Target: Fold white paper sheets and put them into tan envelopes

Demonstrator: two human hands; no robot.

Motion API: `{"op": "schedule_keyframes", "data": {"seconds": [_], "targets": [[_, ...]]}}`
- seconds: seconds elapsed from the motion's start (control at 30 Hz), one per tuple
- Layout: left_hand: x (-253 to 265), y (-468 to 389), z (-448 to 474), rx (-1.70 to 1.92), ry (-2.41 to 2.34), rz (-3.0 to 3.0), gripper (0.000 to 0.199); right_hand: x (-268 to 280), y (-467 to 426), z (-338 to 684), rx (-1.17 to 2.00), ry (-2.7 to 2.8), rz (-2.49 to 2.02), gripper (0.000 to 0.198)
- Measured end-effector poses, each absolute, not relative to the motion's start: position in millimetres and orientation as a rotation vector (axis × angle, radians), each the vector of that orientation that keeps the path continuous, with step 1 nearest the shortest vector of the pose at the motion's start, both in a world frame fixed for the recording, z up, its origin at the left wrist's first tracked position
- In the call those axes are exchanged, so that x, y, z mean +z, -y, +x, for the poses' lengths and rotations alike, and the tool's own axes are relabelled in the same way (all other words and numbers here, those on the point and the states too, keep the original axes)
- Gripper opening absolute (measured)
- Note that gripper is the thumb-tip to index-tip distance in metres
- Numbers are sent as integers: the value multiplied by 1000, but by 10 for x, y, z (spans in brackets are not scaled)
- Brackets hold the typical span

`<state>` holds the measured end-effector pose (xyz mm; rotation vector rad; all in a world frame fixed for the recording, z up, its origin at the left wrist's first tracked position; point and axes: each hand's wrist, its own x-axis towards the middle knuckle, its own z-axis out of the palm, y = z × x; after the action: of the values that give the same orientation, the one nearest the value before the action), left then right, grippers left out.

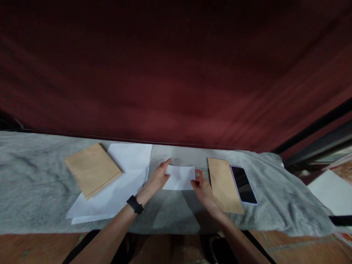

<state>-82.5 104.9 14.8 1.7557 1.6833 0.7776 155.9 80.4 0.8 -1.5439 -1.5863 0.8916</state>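
Observation:
A small white sheet of paper (pixel 180 178), perhaps folded, is held level just above or on the grey cloth, between both hands. My left hand (pixel 158 177) grips its left edge, the thumb on top and the index finger stretched along the side. At the right edge, my right hand (pixel 202 186) pinches the paper between thumb and curled fingers. Close to the right hand lies a brown envelope (pixel 224 185). Left of my left hand are large white sheets (pixel 121 189), partly covered by a stack of brown envelopes (pixel 92 169).
A phone (pixel 244 184) with a purple edge lies beside the single envelope. Grey cloth (pixel 30 190) covers the narrow work surface. A dark red wall of fabric (pixel 170 91) rises behind it. At far right are a dark bar (pixel 316 126) and a white panel (pixel 334 190).

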Motion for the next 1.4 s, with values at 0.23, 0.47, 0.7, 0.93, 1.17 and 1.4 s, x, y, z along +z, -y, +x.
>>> {"op": "schedule_keyframes", "data": {"seconds": [0.23, 0.47, 0.7, 0.93, 1.17, 1.4], "targets": [[45, -839, -601, 651, -1898, 2304, 48, 29, -719, 1591, 380, 2054, -1688, 45], [-76, -590, -144, 448, -1592, 2651, 51, -8, -789, 1408, 217, 2193, -1448, 46], [-103, -659, -229, 395, -1765, 2618, 55, -123, -698, 1289, 69, 2364, -1527, 54], [-116, -650, -427, 400, -1955, 2491, 61, -138, -693, 1395, -48, 2376, -1580, 58], [-80, -602, -516, 466, -2082, 2372, 69, -173, -684, 1442, -65, 2320, -1590, 63], [-98, -521, -598, 478, -2126, 2319, 73, -191, -680, 1512, -101, 2333, -1608, 62]]}}
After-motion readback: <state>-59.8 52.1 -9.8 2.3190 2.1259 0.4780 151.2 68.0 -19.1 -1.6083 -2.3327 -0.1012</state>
